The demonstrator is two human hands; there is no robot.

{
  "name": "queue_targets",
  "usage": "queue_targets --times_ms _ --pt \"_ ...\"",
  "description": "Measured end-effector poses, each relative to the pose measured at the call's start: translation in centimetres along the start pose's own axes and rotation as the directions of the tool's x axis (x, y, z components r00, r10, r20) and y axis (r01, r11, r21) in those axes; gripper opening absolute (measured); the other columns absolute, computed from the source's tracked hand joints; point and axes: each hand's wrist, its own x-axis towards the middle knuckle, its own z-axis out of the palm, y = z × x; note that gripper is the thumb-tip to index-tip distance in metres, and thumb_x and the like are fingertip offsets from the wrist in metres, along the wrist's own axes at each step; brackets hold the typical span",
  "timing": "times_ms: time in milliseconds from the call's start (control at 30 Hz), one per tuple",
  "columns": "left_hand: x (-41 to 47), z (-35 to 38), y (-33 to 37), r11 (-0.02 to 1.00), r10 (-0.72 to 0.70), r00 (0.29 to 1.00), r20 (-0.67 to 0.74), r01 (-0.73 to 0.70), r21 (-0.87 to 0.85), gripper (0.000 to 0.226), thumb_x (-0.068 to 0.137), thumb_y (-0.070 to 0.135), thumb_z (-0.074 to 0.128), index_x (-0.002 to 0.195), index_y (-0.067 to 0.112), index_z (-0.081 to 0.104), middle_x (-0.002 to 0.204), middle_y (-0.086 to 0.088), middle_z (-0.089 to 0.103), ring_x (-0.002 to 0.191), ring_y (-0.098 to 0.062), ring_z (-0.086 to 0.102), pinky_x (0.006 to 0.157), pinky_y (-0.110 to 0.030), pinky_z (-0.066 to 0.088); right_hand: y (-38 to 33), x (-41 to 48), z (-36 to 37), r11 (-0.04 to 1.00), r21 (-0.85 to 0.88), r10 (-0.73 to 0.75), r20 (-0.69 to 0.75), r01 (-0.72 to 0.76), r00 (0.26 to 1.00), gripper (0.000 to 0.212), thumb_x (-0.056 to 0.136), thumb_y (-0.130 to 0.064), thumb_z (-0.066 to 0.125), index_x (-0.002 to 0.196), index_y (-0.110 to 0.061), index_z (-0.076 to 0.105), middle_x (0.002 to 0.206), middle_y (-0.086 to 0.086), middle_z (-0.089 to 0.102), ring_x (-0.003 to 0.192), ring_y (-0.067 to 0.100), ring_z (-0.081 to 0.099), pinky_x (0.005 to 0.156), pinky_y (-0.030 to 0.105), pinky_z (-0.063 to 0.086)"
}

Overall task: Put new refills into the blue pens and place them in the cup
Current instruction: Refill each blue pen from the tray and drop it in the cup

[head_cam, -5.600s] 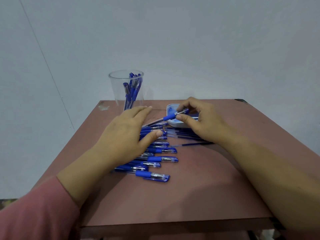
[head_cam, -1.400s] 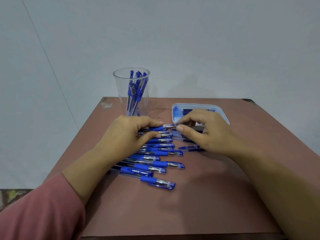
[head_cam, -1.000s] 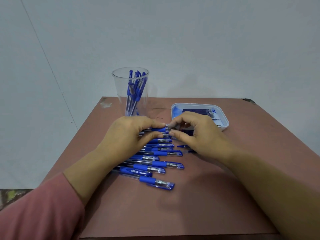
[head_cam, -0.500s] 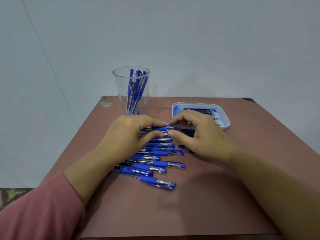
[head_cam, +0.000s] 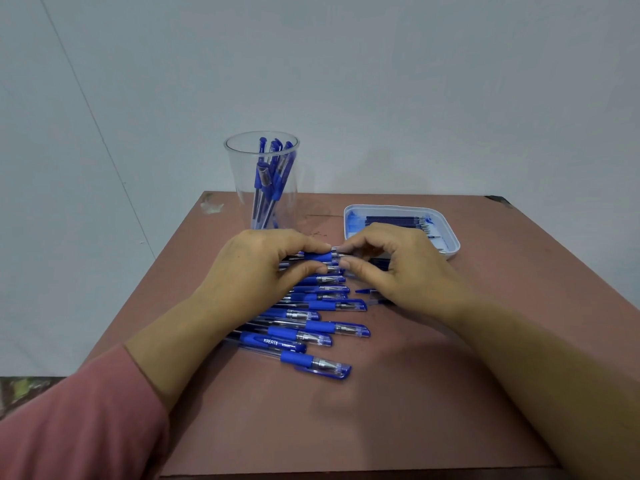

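A plain room (home or office, cannot tell): blank pale wall (head_cam: 381,81) behind a reddish-brown table (head_cam: 381,427).

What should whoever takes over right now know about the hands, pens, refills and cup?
Left hand grips a pen by its blue grip; right hand pinches its tip end.
Done: several pens stand in the cup, far left on the table.
Refills lie in the tray, far right.
Left: likely finish the held pen, cup it, then do the row lying under the hands.
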Motion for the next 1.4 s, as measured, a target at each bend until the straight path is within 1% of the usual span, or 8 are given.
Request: queue_targets --times_ms 233,400,500,667,833,933,1067,1400 --pt "0.0 0.0 -0.1 1.000 -0.010 1.000 -0.001 0.010 -0.019 0.035 0.083 0.047 0.060 0.110 0.028 0.071 0.098 0.016 0.071 0.087 0.001 0.065 0.076 -0.028 0.057 -0.2 -0.1 0.0 0.997 0.054 0.059 -0.007 -0.058 0.998 0.015 0.088 -0.044 0.060 0.096 -0.035 0.069 0.086 -0.014 0.068 0.084 0.008 0.063 0.074 0.027 0.052" --pt "0.0 0.0 -0.1 1.000 -0.022 1.000 0.005 0.022 -0.015 0.036 0.082 0.049 0.058 0.110 0.031 0.071 0.096 0.018 0.071 0.084 0.004 0.063 0.074 -0.024 0.056 0.1 -0.1 0.2 0.993 0.092 0.079 0.006 -0.079 0.997 0.015 0.083 -0.028 0.073 0.097 -0.033 0.068 0.083 -0.013 0.067 0.081 0.006 0.063 0.073 0.019 0.052" --pt "0.0 0.0 -0.2 1.000 -0.019 1.000 0.009 0.019 -0.015 0.036 0.083 0.049 0.058 0.111 0.030 0.071 0.098 0.018 0.071 0.086 0.004 0.064 0.076 -0.023 0.056 -0.1 -0.2 0.2 0.983 0.146 0.115 -0.013 -0.112 0.993 0.024 0.082 -0.037 0.072 0.105 -0.031 0.068 0.085 -0.013 0.069 0.083 0.004 0.064 0.075 0.019 0.053" --pt "0.0 0.1 -0.1 1.000 -0.024 1.000 0.007 0.024 -0.012 0.035 0.082 0.049 0.059 0.109 0.031 0.072 0.095 0.021 0.069 0.084 0.006 0.062 0.075 -0.021 0.055 0.1 0.0 0.3 0.991 0.066 0.113 0.013 -0.114 0.993 0.009 0.088 -0.034 0.067 0.094 -0.030 0.072 0.080 -0.012 0.071 0.076 0.008 0.065 0.071 0.026 0.053" --pt "0.0 0.2 -0.5 0.997 -0.083 0.996 -0.015 0.083 -0.011 0.030 0.082 0.042 0.068 0.109 0.031 0.072 0.097 0.017 0.072 0.085 0.002 0.065 0.075 -0.027 0.057 0.3 0.1 0.0 0.992 0.092 0.086 -0.046 -0.081 0.995 0.021 0.084 -0.021 0.072 0.090 -0.040 0.065 0.083 -0.015 0.067 0.084 0.002 0.063 0.072 0.011 0.048" --pt "0.0 0.0 -0.8 0.993 -0.117 0.993 -0.022 0.117 0.005 0.032 0.081 0.046 0.065 0.108 0.032 0.072 0.096 0.016 0.072 0.083 -0.001 0.065 0.073 -0.030 0.057 0.9 0.3 -0.9 0.996 -0.043 0.077 -0.043 -0.079 0.996 0.028 0.087 -0.018 0.068 0.086 -0.046 0.061 0.087 -0.019 0.066 0.085 -0.001 0.060 0.075 0.011 0.044" --pt "-0.1 -0.1 -1.0 0.990 -0.138 0.990 -0.020 0.138 0.013 0.028 0.081 0.041 0.069 0.108 0.031 0.072 0.096 0.016 0.072 0.082 -0.002 0.065 0.074 -0.033 0.057 1.7 0.5 -1.9 0.941 -0.338 0.108 0.216 -0.029 0.970 0.017 0.093 -0.016 0.060 0.100 -0.026 0.070 0.087 -0.022 0.055 0.089 0.002 0.049 0.082 0.019 0.039" --pt "0.0 -0.1 -0.8 0.988 -0.150 0.988 0.026 0.149 0.025 0.028 0.081 0.043 0.069 0.108 0.034 0.071 0.097 0.019 0.071 0.083 0.003 0.062 0.076 -0.030 0.056 1.3 0.4 -0.9 0.898 -0.424 0.039 0.344 0.118 0.938 0.020 0.094 -0.019 0.058 0.107 -0.029 0.070 0.095 -0.009 0.059 0.095 0.016 0.046 0.086 0.039 0.042"
